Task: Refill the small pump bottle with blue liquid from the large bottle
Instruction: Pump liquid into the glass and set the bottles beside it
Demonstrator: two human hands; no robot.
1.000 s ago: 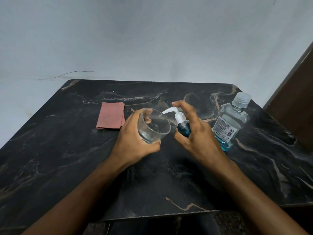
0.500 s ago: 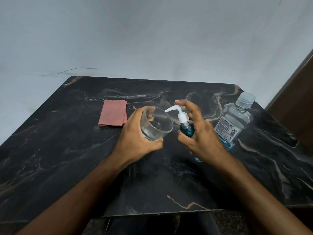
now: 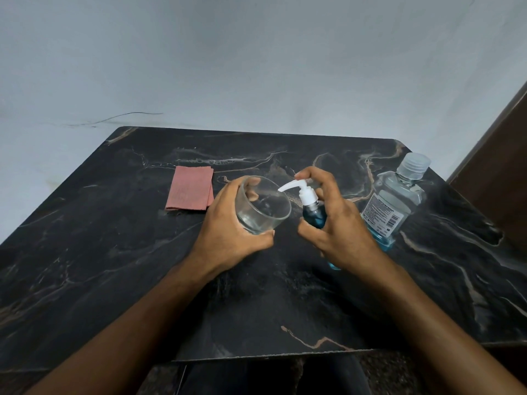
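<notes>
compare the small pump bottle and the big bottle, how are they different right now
The small pump bottle is gripped in the right hand; the large bottle stands untouched on the table. The pump bottle has a white pump head, the large one a clear ribbed cap and a label. Both hold blue liquid.

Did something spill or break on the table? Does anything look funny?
No spill or break shows. One odd thing: the glass in the left hand is tipped sideways toward the pump bottle, whose nozzle points into it. The right hand holds that bottle. The big bottle stands capped, nearly empty.
</notes>
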